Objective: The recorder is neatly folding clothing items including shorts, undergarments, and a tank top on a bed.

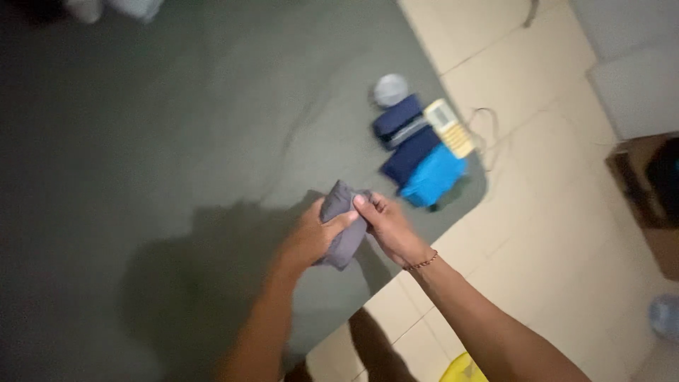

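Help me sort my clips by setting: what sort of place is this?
Probably a room in a home. Both hands, left hand and right hand, grip a grey cloth over a grey-green mat spread on a pale tiled floor, with folded blue clothes stacked near the mat's edge.

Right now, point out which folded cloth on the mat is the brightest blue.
The bright blue cloth, at the mat's edge nearest the tiled floor. The two cloths beyond it are dark navy; the one in hand is grey.

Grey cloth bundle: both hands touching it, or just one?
Touching, both. The head view shows the left hand wrapped around the grey cloth bundle and the right hand pinching its top edge with thumb and fingers.
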